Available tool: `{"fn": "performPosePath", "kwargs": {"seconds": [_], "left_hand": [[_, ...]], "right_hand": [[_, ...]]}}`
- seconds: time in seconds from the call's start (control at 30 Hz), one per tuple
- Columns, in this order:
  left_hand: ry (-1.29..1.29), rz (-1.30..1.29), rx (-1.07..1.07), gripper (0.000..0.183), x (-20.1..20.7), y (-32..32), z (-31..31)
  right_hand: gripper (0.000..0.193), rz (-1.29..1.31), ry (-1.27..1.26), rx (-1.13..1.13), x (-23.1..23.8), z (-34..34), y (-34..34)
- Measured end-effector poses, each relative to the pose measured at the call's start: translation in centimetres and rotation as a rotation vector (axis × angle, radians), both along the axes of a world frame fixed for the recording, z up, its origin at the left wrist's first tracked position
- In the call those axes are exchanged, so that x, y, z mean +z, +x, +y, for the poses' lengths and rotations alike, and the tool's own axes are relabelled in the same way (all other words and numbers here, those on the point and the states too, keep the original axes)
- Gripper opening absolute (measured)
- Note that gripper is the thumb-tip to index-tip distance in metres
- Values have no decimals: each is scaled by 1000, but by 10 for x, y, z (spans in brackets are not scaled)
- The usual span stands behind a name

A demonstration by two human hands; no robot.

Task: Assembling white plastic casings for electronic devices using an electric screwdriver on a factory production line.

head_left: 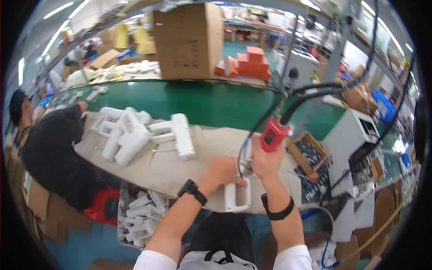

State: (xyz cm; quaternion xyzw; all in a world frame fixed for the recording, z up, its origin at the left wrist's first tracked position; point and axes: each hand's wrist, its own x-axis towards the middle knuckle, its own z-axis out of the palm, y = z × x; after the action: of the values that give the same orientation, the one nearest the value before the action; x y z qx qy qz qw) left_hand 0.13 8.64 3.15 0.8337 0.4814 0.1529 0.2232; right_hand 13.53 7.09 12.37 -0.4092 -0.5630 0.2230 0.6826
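While the right hand (pixel 267 158) grips a red boxy tool (pixel 274 136), the left hand (pixel 222 171) clasps a white plastic loop (pixel 230 198) at bare tan cardboard's (pixel 164 174) near edge.

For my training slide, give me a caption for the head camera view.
Right hand grips a red tool while the left hand holds a white looped part on a tan-covered workbench.

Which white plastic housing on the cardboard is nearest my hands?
The looped white plastic housing at the front edge of the tan cardboard sheet, by your left hand; the other housings lie farther left.
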Motion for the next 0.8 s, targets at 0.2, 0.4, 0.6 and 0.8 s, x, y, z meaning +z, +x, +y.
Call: {"fn": "performPosePath", "kwargs": {"seconds": [0.2,0.4,0.6,0.8], "left_hand": [[113,-30,359,93,-13,-5,-31],[20,-281,453,98,-56,-22,-54],[50,-275,431,95,-55,-13,-50],[13,-226,443,96,-50,-10,-50]], "right_hand": [[9,54,-18,-1,-18,4,4],[6,276,98,161,59,-24,12],[9,176,129,48,49,9,-15],[7,152,63,83,31,24,-32]]}}
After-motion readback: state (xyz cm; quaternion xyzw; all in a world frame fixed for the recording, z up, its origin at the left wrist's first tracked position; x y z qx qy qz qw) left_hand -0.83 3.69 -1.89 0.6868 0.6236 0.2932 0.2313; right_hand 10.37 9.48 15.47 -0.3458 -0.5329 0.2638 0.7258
